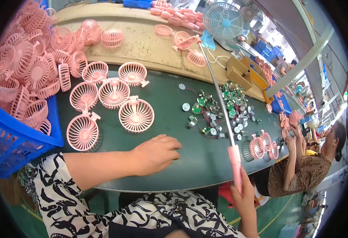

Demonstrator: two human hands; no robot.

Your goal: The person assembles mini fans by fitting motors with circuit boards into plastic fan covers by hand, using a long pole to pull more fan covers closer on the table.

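Note:
My right hand (244, 194) is wrapped round the pink grip of a long thin metal rod (217, 89). The rod slants up and away over the bench, and its far tip meets a pink plastic piece (186, 43) beside some pink fan cages. My left hand (157, 154) rests on the green bench top, fingers loosely bent and holding nothing. Beyond it sit several round pink fan cage halves, the closest one (136, 115) just past my fingers. A heap of small motors with green circuit boards and wires (211, 113) lies to the rod's left and right.
A blue crate (19, 137) heaped with pink fan cages stands at the left. Along the back runs a tan board (142, 45), with a blue desk fan (223, 22) and cardboard box (238, 74). More cages (257, 146) lie at right, near a co-worker (307, 166).

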